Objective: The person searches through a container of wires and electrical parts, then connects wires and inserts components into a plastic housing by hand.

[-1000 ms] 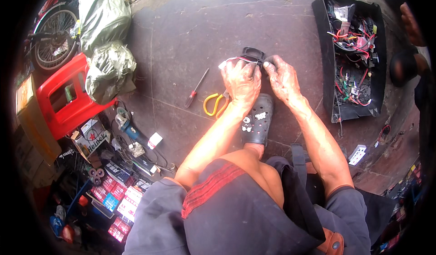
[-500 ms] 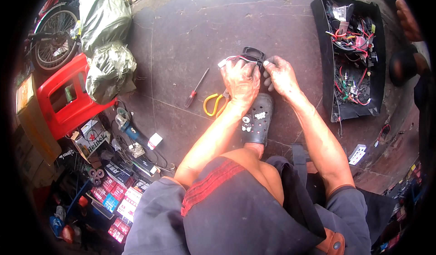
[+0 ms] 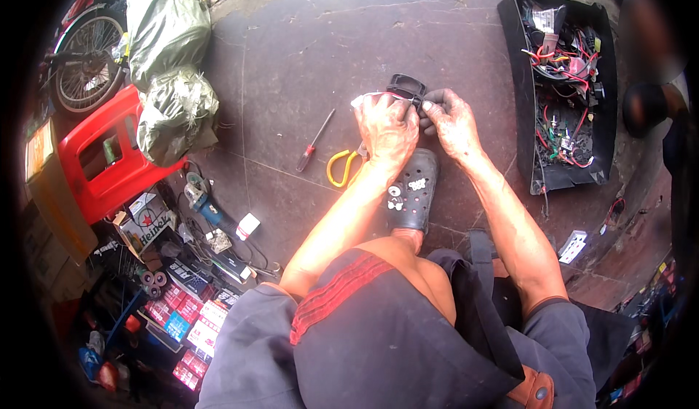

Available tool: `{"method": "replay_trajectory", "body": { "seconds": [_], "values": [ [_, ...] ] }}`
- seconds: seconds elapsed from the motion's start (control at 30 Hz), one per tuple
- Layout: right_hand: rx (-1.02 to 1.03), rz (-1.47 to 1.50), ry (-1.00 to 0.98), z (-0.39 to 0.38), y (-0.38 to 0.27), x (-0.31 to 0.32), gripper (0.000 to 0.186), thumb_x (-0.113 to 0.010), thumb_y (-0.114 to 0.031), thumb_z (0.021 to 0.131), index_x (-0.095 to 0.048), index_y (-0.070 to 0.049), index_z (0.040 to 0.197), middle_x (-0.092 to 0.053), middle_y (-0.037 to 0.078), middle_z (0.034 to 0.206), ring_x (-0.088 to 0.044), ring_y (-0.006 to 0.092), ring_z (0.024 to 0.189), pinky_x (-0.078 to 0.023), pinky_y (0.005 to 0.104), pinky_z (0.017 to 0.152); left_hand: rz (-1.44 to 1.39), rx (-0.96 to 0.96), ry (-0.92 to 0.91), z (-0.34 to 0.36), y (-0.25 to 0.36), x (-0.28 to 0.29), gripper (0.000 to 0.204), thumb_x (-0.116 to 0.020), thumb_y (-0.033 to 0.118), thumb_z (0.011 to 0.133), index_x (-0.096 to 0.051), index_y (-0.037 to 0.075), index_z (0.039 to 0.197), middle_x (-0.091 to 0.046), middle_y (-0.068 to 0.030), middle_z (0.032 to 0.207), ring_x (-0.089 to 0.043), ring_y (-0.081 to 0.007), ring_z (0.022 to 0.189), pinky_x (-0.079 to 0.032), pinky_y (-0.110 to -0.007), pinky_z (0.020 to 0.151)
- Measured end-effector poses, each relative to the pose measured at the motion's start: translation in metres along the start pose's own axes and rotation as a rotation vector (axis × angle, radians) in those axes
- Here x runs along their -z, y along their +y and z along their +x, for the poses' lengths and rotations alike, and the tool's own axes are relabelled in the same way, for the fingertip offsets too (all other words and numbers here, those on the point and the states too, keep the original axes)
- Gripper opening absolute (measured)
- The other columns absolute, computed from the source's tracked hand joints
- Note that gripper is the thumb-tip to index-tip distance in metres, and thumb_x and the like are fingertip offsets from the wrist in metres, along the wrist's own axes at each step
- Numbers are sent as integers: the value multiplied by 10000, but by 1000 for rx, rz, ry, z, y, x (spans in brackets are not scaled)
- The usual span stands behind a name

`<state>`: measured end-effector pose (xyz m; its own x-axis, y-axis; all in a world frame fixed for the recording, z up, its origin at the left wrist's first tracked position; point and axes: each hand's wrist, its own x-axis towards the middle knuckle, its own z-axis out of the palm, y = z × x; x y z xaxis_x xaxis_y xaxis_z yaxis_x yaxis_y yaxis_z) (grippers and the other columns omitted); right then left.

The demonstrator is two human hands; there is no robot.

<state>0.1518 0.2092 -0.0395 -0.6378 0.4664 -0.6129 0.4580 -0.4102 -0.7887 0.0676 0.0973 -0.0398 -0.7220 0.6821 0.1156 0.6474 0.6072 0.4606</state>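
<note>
My left hand [image 3: 386, 128] is closed on a small black plastic part [image 3: 405, 85] with an open frame and thin red and white wires. My right hand [image 3: 451, 121] pinches at the right end of the same part with thumb and fingers. Just left of my hands lie a screwdriver [image 3: 309, 150] with a red handle and yellow-handled pliers [image 3: 331, 168], whose head is partly hidden by my left hand. My foot in a dark clog [image 3: 415, 194] is below the hands.
A black box [image 3: 518, 81] of tangled wires stands at right; a blurred person's part [image 3: 648, 30] is beyond it. At left are a red plastic stool [image 3: 84, 150], green sacks [image 3: 171, 118], a bicycle wheel [image 3: 87, 59], cartons [image 3: 51, 183], an angle grinder [image 3: 207, 205] and stacked small boxes [image 3: 196, 321].
My right hand's fingers have shifted slightly at the black part; my left hand stays on it. The other person's hand at the far right has become a blur.
</note>
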Motion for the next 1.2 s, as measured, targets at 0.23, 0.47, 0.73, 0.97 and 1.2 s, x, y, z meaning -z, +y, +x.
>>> {"method": "replay_trajectory", "body": {
  "seconds": [0.23, 0.47, 0.73, 0.97, 1.2],
  "values": [
    [42, -88, 35, -3, 0, -2, 162, -598, -97, 918, -608, 22, 1028, -689, 112, 848, -671, 162, 743, -544, 309, 660, 74, -44, -44, 6, 4, 5, 127, -701, 144, 715, -717, 124, 839, -645, -47, 846, -561, -294, 902, -411, -453, 818],
    [124, -123, 82, 1, 15, -2, 151, -612, -98, 902, -622, 5, 1011, -703, 146, 841, -685, 218, 776, -529, 356, 733, 71, -50, -76, 7, 5, 9, 122, -701, 148, 735, -723, 123, 853, -650, -56, 852, -558, -302, 905, -415, -458, 815],
    [107, -137, 81, 0, 13, 0, 168, -621, -116, 902, -627, 9, 1015, -698, 133, 825, -666, 199, 745, -523, 344, 709, 26, 37, -85, 7, 3, 8, 142, -702, 152, 746, -706, 100, 878, -658, -78, 845, -565, -329, 863, -430, -462, 805],
    [93, -131, 70, 0, 8, 0, 177, -616, -140, 914, -631, 7, 1013, -690, 125, 799, -661, 179, 700, -524, 330, 666, -77, 18, -12, 6, 2, 6, 165, -707, 123, 751, -692, 109, 914, -661, -73, 848, -573, -322, 800, -443, -438, 764],
    [39, -135, 15, 0, 0, 2, 196, -593, -158, 935, -630, 9, 1029, -691, 119, 824, -669, 172, 705, -541, 319, 641, -98, -19, -18, 6, -6, 3, 136, -703, 118, 760, -700, 123, 896, -628, -69, 793, -544, -308, 761, -446, -411, 712]
  ]
}}
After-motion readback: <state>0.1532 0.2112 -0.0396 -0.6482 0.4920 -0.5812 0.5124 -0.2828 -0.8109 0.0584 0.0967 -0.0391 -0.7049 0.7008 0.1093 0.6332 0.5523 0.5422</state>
